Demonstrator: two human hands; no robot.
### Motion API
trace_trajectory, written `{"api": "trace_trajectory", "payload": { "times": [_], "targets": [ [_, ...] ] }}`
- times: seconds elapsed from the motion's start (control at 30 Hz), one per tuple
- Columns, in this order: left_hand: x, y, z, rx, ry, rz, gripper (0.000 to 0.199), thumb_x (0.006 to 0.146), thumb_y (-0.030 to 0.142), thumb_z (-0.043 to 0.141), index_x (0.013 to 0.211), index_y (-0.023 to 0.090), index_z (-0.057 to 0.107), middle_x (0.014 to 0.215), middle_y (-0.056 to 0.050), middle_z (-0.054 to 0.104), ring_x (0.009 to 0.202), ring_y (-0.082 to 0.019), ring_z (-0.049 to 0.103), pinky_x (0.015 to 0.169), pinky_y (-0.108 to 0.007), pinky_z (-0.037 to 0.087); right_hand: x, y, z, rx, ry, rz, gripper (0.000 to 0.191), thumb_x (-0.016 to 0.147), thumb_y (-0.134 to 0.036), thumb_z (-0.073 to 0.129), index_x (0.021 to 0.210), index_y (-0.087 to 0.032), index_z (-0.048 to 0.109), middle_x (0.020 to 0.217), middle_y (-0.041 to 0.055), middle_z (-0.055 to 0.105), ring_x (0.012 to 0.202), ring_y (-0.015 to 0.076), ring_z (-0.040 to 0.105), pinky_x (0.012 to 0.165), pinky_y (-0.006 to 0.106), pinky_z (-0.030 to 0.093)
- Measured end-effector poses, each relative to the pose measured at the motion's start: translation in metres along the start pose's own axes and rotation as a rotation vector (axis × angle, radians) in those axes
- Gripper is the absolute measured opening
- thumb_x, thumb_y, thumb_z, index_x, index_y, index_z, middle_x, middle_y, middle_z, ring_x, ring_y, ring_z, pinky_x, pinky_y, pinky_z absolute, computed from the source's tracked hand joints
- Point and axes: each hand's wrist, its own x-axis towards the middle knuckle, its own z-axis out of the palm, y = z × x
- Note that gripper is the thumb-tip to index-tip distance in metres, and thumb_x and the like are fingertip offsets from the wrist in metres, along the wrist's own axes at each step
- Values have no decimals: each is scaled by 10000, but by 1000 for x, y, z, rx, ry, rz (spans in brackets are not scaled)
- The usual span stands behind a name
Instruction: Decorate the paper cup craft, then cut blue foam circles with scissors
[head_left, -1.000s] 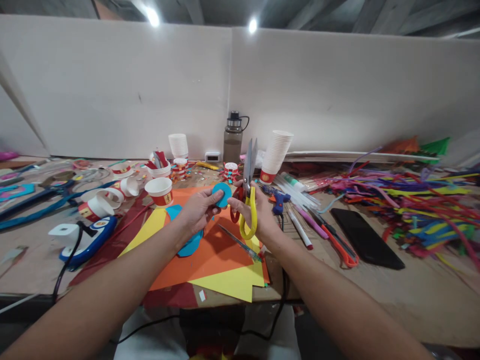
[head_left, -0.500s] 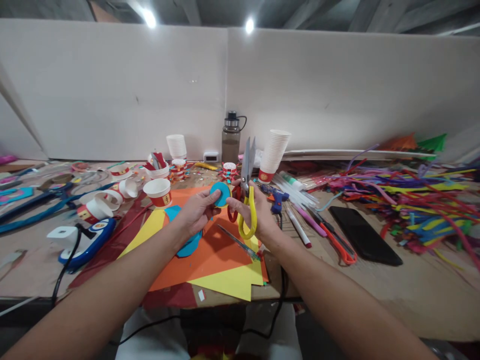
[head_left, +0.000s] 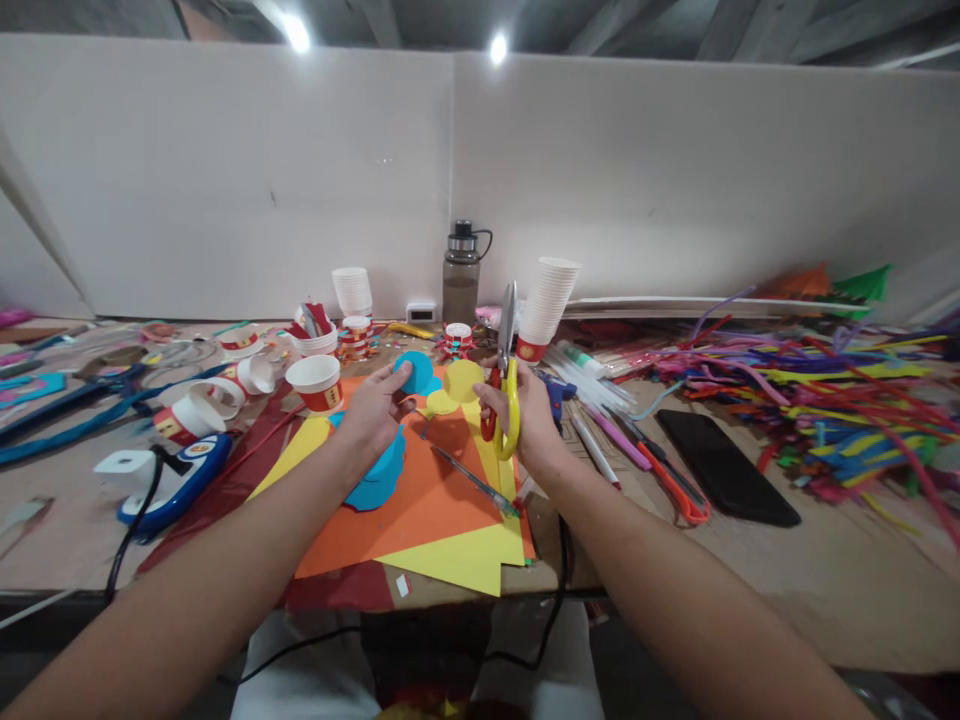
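My left hand [head_left: 379, 405] pinches a blue paper piece [head_left: 412, 373] with a rounded outline. My right hand [head_left: 525, 405] grips scissors [head_left: 510, 400] with yellow and red handles, blades pointing up and nearly together. Between the hands is a yellow paper piece [head_left: 463, 381] with a rounded outline, close to my right fingertips; whether they touch it is unclear. Below lie orange paper [head_left: 420, 510], yellow sheets [head_left: 457, 560] and a blue paper shape [head_left: 375, 482] partly behind my left wrist. A pen [head_left: 476, 482] rests on the orange paper.
Paper cups [head_left: 313, 375] and a blue-and-white device [head_left: 187, 480] are at left. A bottle [head_left: 460, 280] and a cup stack [head_left: 551, 300] stand behind. To the right are a blue glue gun [head_left: 559, 393], markers [head_left: 596, 452], a black phone [head_left: 727, 465] and colourful pipe cleaners [head_left: 847, 400].
My hands have moved apart, the left one leftward with the blue piece. Yellow paper now shows between them. The scissor blades have come closer together.
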Motion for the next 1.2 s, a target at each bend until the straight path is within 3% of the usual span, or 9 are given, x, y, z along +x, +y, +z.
{"api": "trace_trajectory", "payload": {
  "times": [0.2, 0.37, 0.47, 0.63, 0.8, 0.93, 1.0, 1.1, 1.2],
  "targets": [
    [6, 9, -4, -52, 20, 58, 131, 666, 154, 755, 717, 134, 636, 605, 36, 593, 494, -44, 522, 382, -138, 358, 17, 10, -3, -83, 4, 96, 369, 606, -260, 731, 911, -201, 532, 563, -73, 515, 450, 85, 510, 412, 190, 420],
    [13, 12, -8, -62, 28, 79, 160, 650, 165, 763, 747, 146, 638, 612, 37, 601, 497, -49, 523, 392, -140, 363, 36, 21, -1, -111, -69, 165, 433, 636, -350, 760, 960, -199, 516, 607, -50, 558, 491, 103, 543, 461, 222, 461],
    [16, 14, -10, -61, 54, 88, 161, 649, 170, 760, 747, 150, 633, 625, 32, 614, 508, -52, 530, 403, -145, 366, 42, 23, -9, -361, -13, 79, 397, 705, -421, 709, 986, -191, 551, 689, -13, 614, 544, 112, 564, 516, 238, 471],
    [18, 19, -12, -43, 74, 127, 160, 651, 183, 756, 706, 163, 607, 617, 35, 601, 520, -55, 526, 415, -157, 345, 36, 14, -24, -863, -47, -103, 305, 782, -371, 637, 1005, -164, 636, 954, 89, 701, 867, 214, 643, 752, 307, 481],
    [21, 24, -14, -42, 59, 193, 162, 656, 200, 760, 708, 174, 609, 636, 25, 605, 541, -64, 522, 426, -171, 331, 26, 12, -19, -1302, -107, -86, 349, 821, -234, 558, 1156, -147, 599, 1071, 155, 676, 974, 261, 632, 805, 307, 444],
    [23, 26, -15, -61, 41, 214, 141, 661, 187, 751, 724, 176, 625, 630, 19, 602, 534, -66, 509, 421, -172, 321, 19, 10, -12, -1549, -170, -33, 389, 831, -218, 573, 1200, -92, 577, 1114, 220, 628, 1055, 300, 587, 882, 363, 419],
    [24, 27, -16, -68, 42, 222, 132, 661, 182, 745, 719, 174, 627, 624, 15, 604, 527, -67, 507, 414, -169, 316, 15, 6, -8, -1601, -148, -45, 354, 840, -243, 580, 1161, -96, 607, 1146, 242, 599, 1117, 351, 535, 916, 440, 396],
    [26, 28, -16, -68, 51, 239, 147, 643, 178, 753, 715, 169, 625, 623, 13, 610, 524, -69, 517, 402, -163, 305, 9, 0, 4, -1568, -132, -216, 350, 870, -293, 569, 1197, -172, 605, 1237, 202, 554, 1182, 360, 467, 947, 487, 366],
    [28, 27, -17, -30, 50, 255, 166, 633, 196, 767, 707, 165, 622, 603, 19, 599, 513, -65, 511, 400, -154, 304, 10, -3, 24, -1395, -390, -329, 344, 902, -345, 546, 1200, -185, 605, 1199, 143, 587, 1109, 246, 530, 937, 348, 396]
  ]
}}
